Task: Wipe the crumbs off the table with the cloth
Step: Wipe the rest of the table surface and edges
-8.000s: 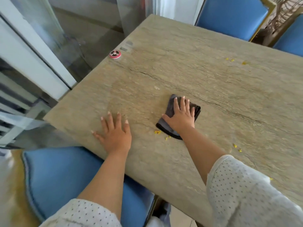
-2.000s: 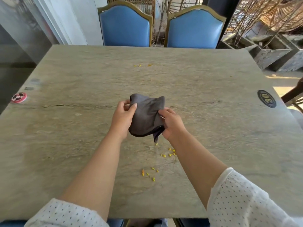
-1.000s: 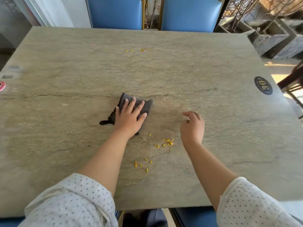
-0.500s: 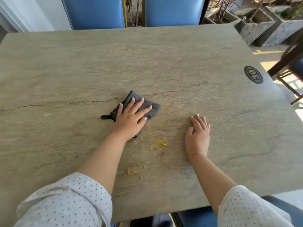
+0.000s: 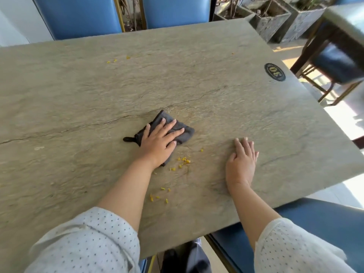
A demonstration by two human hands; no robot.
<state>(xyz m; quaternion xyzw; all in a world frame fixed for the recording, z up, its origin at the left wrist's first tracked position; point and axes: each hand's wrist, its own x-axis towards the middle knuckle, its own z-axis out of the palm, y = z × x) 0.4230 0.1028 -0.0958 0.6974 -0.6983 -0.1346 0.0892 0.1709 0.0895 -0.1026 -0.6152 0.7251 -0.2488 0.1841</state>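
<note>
The table is left bare to the left of the cloth and across its far half, apart from a few far crumbs. The path rightward is blocked by the right hand, laid flat; nearer crumbs are scattered between, beside the left hand

Only readable mark: a dark oval badge stuck flat on the table, near its far right edge. Gold digits on it, "30", seen turned sideways from here. Small lettering round the rim, too tiny to read. No other text or brand anywhere.
</note>
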